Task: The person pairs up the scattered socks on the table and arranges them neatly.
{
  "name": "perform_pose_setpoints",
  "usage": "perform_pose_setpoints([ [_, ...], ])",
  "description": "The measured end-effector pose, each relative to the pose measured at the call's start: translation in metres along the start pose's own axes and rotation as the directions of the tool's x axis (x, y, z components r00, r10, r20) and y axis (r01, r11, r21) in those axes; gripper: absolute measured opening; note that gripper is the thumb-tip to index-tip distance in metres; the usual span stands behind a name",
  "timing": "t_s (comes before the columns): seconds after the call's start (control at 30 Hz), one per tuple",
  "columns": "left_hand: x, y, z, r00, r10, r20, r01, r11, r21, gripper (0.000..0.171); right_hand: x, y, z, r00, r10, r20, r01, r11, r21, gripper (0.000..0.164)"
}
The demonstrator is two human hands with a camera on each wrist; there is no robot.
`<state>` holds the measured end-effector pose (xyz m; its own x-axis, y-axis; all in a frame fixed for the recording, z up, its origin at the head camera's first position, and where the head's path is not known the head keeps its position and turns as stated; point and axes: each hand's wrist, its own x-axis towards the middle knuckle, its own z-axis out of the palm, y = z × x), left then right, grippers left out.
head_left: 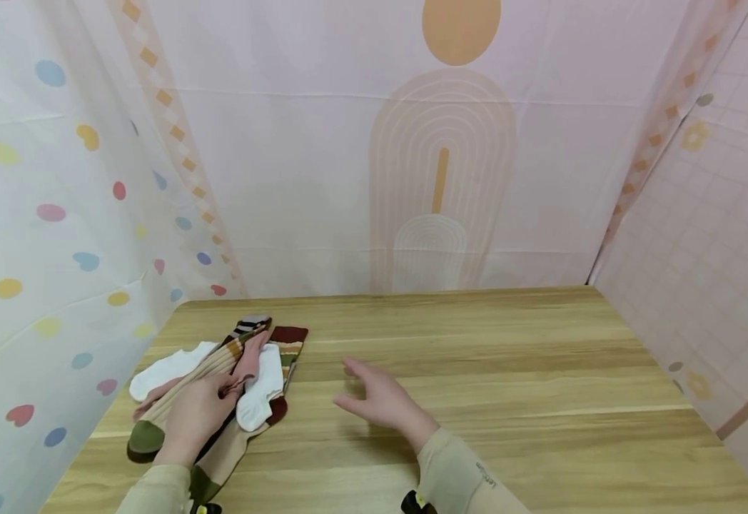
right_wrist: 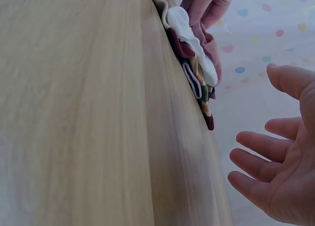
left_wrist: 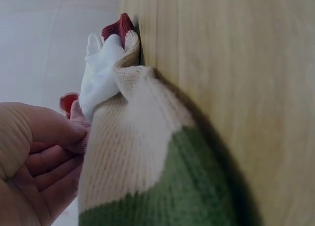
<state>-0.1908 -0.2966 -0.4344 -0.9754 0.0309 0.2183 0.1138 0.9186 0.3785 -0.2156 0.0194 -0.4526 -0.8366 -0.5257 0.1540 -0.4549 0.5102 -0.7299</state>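
A pile of socks lies at the left of the table. My left hand (head_left: 195, 415) is over it, pinching a pink sock (head_left: 250, 359) between thumb and fingers. Right beside that is a white ankle sock (head_left: 262, 394), and another white sock (head_left: 170, 373) lies at the pile's left side. Beige ribbed socks with green ends (left_wrist: 133, 142) stretch under and beside the left hand. A striped sock with a dark red cuff (head_left: 289, 334) shows at the right of the pile. My right hand (head_left: 383, 401) hovers over the table right of the pile, fingers spread, holding nothing.
The wooden table (head_left: 509, 371) extends to the right of the socks. A patterned cloth (head_left: 310, 185) hangs behind its far edge, with a dotted cloth (head_left: 46, 285) on the left and a checked one (head_left: 708, 235) on the right.
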Motion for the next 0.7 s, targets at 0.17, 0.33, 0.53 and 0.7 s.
perform_pose_setpoints([
  [0.17, 0.001, 0.007, -0.004, 0.996, -0.031, -0.078, 0.028, 0.999, -0.035, 0.010, 0.001, -0.002, 0.001, 1.000, 0.001, -0.004, -0.001, 1.000, 0.011, 0.071],
  [0.33, 0.005, 0.027, -0.012, 0.971, 0.032, -0.237, -0.053, 0.995, -0.082, 0.009, 0.002, -0.001, -0.002, 1.000, 0.014, -0.009, -0.014, 1.000, 0.017, 0.070],
  [0.53, 0.007, 0.062, -0.019, 0.954, 0.076, -0.289, -0.122, 0.982, -0.145, 0.015, 0.002, 0.001, -0.009, 0.999, 0.047, -0.016, -0.046, 0.998, 0.038, 0.070],
  [0.7, 0.010, 0.085, -0.015, 0.977, 0.036, -0.211, -0.083, 0.972, -0.218, 0.010, 0.002, 0.006, -0.013, 0.998, 0.064, -0.029, -0.061, 0.995, 0.074, 0.070],
])
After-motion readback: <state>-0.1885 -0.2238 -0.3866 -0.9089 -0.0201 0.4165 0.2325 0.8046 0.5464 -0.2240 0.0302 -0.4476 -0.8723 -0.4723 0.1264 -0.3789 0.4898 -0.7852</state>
